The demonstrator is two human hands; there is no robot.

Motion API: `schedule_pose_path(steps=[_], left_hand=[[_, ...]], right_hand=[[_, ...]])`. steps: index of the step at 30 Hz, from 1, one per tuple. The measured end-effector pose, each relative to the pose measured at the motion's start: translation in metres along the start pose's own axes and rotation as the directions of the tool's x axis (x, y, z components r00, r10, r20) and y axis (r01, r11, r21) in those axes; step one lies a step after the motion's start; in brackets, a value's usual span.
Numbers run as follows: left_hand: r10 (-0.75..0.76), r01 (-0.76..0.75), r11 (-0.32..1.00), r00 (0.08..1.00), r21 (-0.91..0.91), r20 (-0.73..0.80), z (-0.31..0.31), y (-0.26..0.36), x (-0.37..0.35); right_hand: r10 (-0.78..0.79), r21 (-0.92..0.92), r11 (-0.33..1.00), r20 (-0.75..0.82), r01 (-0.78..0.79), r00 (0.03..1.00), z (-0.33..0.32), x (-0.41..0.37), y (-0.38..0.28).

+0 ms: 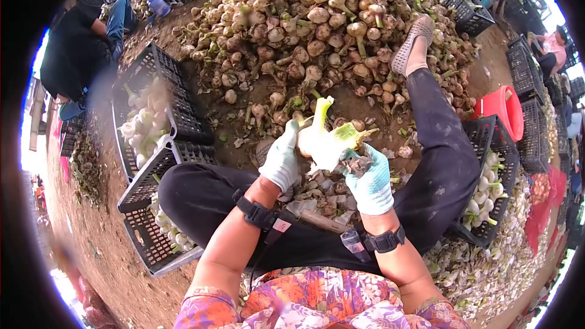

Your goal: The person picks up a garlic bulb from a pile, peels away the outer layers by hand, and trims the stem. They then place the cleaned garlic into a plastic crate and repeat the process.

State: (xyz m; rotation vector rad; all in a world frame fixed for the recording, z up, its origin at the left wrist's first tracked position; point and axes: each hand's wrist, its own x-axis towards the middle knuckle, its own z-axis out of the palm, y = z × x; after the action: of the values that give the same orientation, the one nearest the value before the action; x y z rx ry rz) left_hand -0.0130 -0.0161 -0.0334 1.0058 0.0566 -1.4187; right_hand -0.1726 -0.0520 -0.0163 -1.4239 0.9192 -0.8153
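A large pale garlic bulb (312, 144) with a cut green stem is held up in front of me, above the ground between my legs. My left hand (282, 159), in a light knit glove, is closed around the bulb's left side. On the other side my right hand (370, 181), gloved in pale green, pinches a bunch of brown, dirty outer skin (355, 163). A yellow-green flap of peel (347, 134) stands out from the bulb toward that hand. Scraps of shed skin (323, 198) lie on the soil under both hands.
A big heap of unpeeled garlic (304, 30) rises ahead, close to my outstretched foot. Black crates (159, 64) with cleaned white bulbs stand at left; another crate (509, 161) is at right, near a red bucket (506, 109). Other people sit at upper left and far right.
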Motion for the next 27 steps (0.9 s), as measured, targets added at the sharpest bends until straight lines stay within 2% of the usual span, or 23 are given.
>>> schedule_pose_path(steps=[1, 2, 3, 4, 5, 7, 8, 9, 11, 13, 14, 15, 16, 17, 19, 21, 23, 24, 25, 27], left_hand=[[-0.006, 0.006, 1.000, 1.000, 0.006, 0.005, -0.003, -0.005, -0.001], [0.158, -0.170, 0.974, 0.984, 0.150, 0.088, -0.005, -0.009, -0.004], [0.300, -0.345, 0.897, 0.934, 0.276, 0.193, 0.001, -0.006, -0.011], [0.175, -0.243, 0.918, 0.958, 0.313, 0.228, -0.003, 0.000, -0.015], [0.148, -0.216, 0.927, 0.962, 0.307, 0.229, -0.013, -0.001, -0.011], [0.134, -0.189, 0.923, 0.974, 0.335, 0.181, -0.010, 0.005, -0.017], [0.143, -0.211, 0.915, 0.966, 0.343, 0.213, -0.007, 0.003, -0.018], [0.137, -0.209, 0.913, 0.966, 0.351, 0.220, -0.005, 0.002, -0.020], [0.140, -0.220, 0.950, 0.934, 0.220, 0.328, 0.000, 0.001, -0.026], [0.119, -0.221, 0.931, 0.936, 0.291, 0.330, -0.007, 0.002, -0.022], [0.133, -0.210, 0.947, 0.945, 0.244, 0.298, -0.009, 0.004, -0.020], [0.152, -0.206, 0.960, 0.952, 0.191, 0.264, -0.012, 0.005, -0.016], [0.178, -0.218, 0.962, 0.957, 0.166, 0.229, -0.019, 0.007, -0.011], [0.195, -0.234, 0.966, 0.940, 0.111, 0.278, -0.025, 0.010, -0.001], [0.212, -0.130, 0.956, 0.925, -0.263, 0.314, -0.024, 0.025, 0.002], [0.215, -0.111, 0.876, 0.961, -0.470, 0.174, -0.014, 0.041, -0.003], [0.185, 0.146, 0.754, 0.889, -0.641, 0.419, -0.028, 0.047, -0.002], [0.138, 0.244, 0.769, 0.839, -0.591, 0.526, -0.029, 0.048, -0.003], [0.168, -0.064, 0.908, 0.961, -0.413, 0.220, -0.011, 0.043, -0.013], [0.144, -0.065, 0.890, 0.979, -0.452, 0.143, -0.034, 0.031, 0.001]], right_hand=[[0.032, 0.042, 0.999, 0.036, -0.034, 0.999, -0.004, -0.001, -0.002], [0.004, 0.080, 0.997, 0.075, -0.010, 0.997, -0.003, -0.001, -0.002], [0.070, 0.086, 0.993, 0.121, -0.081, 0.990, -0.006, -0.005, -0.006], [0.055, 0.075, 0.995, 0.135, -0.065, 0.989, -0.006, -0.006, -0.004], [0.037, 0.066, 0.997, 0.152, -0.048, 0.988, -0.006, -0.005, 0.001], [0.084, -0.022, 0.996, 0.009, -0.084, 0.996, -0.013, 0.008, 0.026], [0.123, -0.207, 0.969, -0.075, -0.137, 0.989, -0.013, 0.013, 0.059], [0.167, -0.626, 0.752, -0.121, -0.206, 0.978, -0.013, 0.016, 0.060], [0.127, -0.740, 0.655, -0.090, -0.151, 0.988, -0.013, 0.017, 0.081], [0.303, -0.845, 0.533, 0.150, -0.037, 0.941, -0.012, 0.020, 0.075], [0.372, -0.855, 0.515, 0.170, -0.050, 0.913, -0.011, 0.016, 0.070], [0.370, -0.854, 0.517, 0.173, -0.048, 0.913, -0.011, 0.014, 0.064], [0.499, -0.889, 0.457, 0.230, -0.028, 0.836, -0.011, 0.011, 0.059], [0.619, -0.917, 0.400, 0.272, 0.003, 0.737, -0.008, 0.007, 0.057], [0.697, -0.909, 0.396, 0.387, 0.126, 0.603, -0.004, -0.002, 0.063], [0.653, -0.829, 0.543, 0.518, 0.135, 0.552, -0.009, -0.010, 0.053], [0.413, -0.720, 0.657, 0.592, 0.223, 0.692, -0.008, -0.008, 0.041], [0.243, -0.641, 0.733, 0.560, 0.227, 0.792, -0.004, -0.005, 0.038], [0.072, -0.557, 0.794, 0.485, 0.245, 0.871, -0.002, -0.001, 0.034], [-0.311, -0.349, 0.822, 0.389, 0.451, 0.867, 0.007, 0.011, 0.020]])
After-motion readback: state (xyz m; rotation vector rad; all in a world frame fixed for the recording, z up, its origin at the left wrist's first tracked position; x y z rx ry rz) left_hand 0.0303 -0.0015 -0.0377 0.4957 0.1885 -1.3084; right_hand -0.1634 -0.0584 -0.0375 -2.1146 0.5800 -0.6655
